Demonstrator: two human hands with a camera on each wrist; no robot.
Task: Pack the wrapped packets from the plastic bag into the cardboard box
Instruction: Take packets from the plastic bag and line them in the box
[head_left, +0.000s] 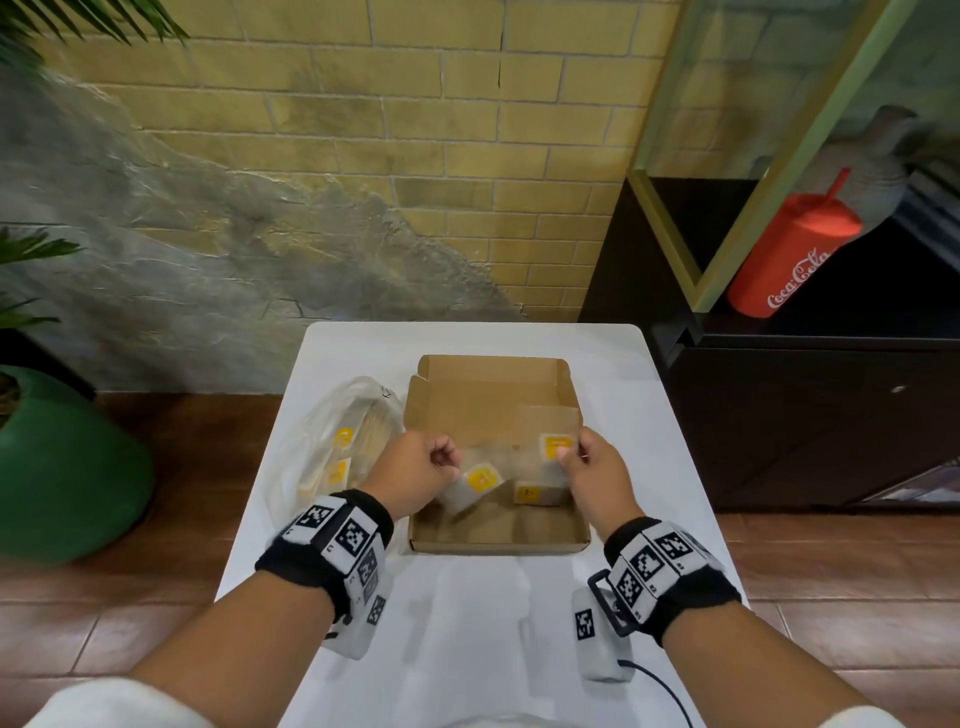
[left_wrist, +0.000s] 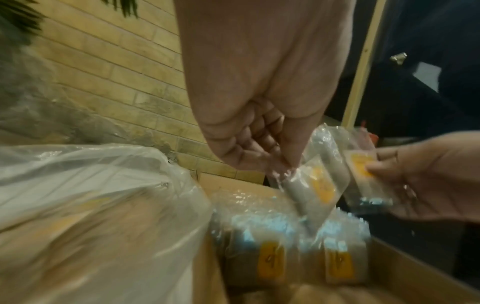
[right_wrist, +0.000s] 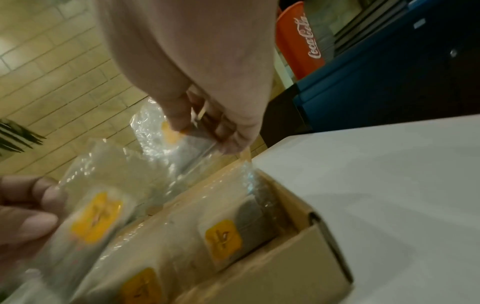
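Observation:
An open cardboard box (head_left: 498, 543) lies on the white table (head_left: 675, 467). Over its left half my left hand (head_left: 423, 467) pinches a bubble-wrapped packet with a yellow label (head_left: 475, 486) by its edge; the same packet (left_wrist: 318, 191) hangs tilted in the left wrist view. Over the right half my right hand (head_left: 589, 470) pinches a second packet (head_left: 556, 448), also visible as packet (right_wrist: 179, 142). Two more labelled packets (right_wrist: 223, 238) lie inside the box. Left of the box sits the clear plastic bag (head_left: 332, 447) holding more packets.
A dark cabinet (head_left: 805, 415) stands right of the table, with a red Coca-Cola cup (head_left: 789, 260) on its shelf. A green plant pot (head_left: 62, 467) is on the floor at the left. A brick wall rises behind the table.

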